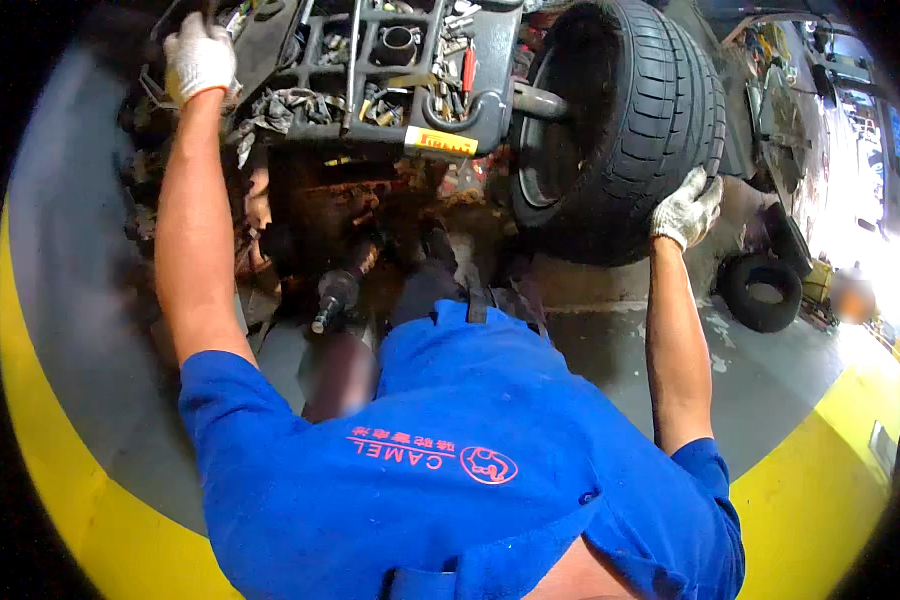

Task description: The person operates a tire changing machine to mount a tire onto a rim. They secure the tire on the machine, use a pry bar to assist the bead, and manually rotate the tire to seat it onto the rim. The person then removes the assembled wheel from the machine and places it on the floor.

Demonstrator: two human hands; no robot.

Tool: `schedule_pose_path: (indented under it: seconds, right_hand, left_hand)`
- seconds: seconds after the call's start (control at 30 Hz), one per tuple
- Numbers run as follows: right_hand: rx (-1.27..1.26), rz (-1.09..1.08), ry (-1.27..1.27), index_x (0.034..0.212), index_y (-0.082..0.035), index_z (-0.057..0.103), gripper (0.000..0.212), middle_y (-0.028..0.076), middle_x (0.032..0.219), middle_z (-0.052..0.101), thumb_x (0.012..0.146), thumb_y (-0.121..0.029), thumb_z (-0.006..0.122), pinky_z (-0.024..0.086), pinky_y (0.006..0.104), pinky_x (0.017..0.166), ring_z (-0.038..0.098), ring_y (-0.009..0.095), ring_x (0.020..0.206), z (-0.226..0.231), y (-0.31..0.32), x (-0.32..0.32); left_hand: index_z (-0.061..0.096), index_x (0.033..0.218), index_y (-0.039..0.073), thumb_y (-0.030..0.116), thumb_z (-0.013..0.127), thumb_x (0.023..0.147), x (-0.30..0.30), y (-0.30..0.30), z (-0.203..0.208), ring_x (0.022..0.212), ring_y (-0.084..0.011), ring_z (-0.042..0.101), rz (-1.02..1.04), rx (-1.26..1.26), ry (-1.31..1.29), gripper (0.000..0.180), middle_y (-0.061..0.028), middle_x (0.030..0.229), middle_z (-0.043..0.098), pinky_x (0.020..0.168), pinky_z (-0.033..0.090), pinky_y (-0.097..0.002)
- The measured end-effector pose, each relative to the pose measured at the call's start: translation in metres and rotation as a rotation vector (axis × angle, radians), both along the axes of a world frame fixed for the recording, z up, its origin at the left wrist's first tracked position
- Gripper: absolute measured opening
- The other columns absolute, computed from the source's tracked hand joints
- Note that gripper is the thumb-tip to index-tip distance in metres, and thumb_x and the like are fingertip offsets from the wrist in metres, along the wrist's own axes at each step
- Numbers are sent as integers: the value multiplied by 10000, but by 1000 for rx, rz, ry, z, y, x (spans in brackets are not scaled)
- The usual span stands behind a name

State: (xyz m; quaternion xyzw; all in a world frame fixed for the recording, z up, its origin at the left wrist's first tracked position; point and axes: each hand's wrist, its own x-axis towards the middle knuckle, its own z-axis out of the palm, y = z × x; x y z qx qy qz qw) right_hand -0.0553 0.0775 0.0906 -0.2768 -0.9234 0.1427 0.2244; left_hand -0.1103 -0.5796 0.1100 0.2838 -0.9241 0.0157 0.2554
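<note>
A wide black tyre on a rim (668, 95) stands upright on the right side of a machine, with a metal shaft (540, 101) reaching into its hollow side. My right hand (686, 210), in a white knitted glove, lies against the lower right of the tread, its fingers along the rubber. My left hand (200, 62), gloved the same way, is up at the far left beside the machine's tray. Its fingers are curled closed; what they hold is hidden at the picture's edge.
The machine's black compartment tray (490, 75) holds small metal weights, a dark cup (396, 46) and a red-handled tool (468, 72). A dark threaded shaft piece (337, 296) juts out below it. Another tyre (760, 292) lies on the grey floor at right, near a yellow floor band (820, 470).
</note>
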Motion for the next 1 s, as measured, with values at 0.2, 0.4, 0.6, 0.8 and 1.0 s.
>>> schedule_pose_path:
  seconds: [0.2, 0.4, 0.6, 0.8, 1.0]
  right_hand:
    - [-14, 78, 129, 1474, -4, 524, 625, 282, 1393, 588, 1044, -457, 548, 400, 514, 1115, 529, 446, 1296, -28, 1, 30]
    - [-57, 101, 195, 1523, 58, 420, 625, 339, 1487, 475, 1072, -372, 473, 361, 534, 1158, 487, 498, 1312, -69, 6, 89]
    - [-82, 75, -419, 1502, 38, 437, 584, 361, 1537, 412, 1064, -345, 481, 404, 487, 1145, 476, 488, 1384, -122, 52, 185]
    - [-52, 93, -194, 1293, 32, 593, 448, 260, 1361, 569, 993, -298, 632, 465, 473, 1043, 594, 400, 1198, -72, 2, 184]
    - [-229, 144, 179, 968, -2, 706, 165, 79, 840, 708, 968, -166, 690, 530, 316, 682, 631, 155, 692, -19, 14, 91]
  left_hand:
    - [623, 1334, -62, 339, 739, 941, 79, 88, 75, 1066, -270, 691, -265, 490, 129, 574, -184, 1173, 741, 964, 518, -380]
    - [591, 944, -12, 161, 752, 889, 190, 239, 62, 696, -180, 636, -197, 1803, -237, 242, -95, 802, 656, 667, 536, -350]
    - [526, 1259, -26, 49, 698, 868, 256, 320, -22, 812, -211, 683, -109, 2352, -362, 434, -130, 1005, 669, 759, 597, -355]
    - [474, 1318, -58, -113, 558, 831, 263, 338, -60, 943, -323, 729, -28, 2592, -510, 497, -234, 1118, 676, 856, 630, -403]
    - [493, 1205, -37, -110, 537, 822, 266, 359, -86, 955, -372, 729, 185, 2654, -467, 392, -256, 1135, 661, 835, 649, -458]
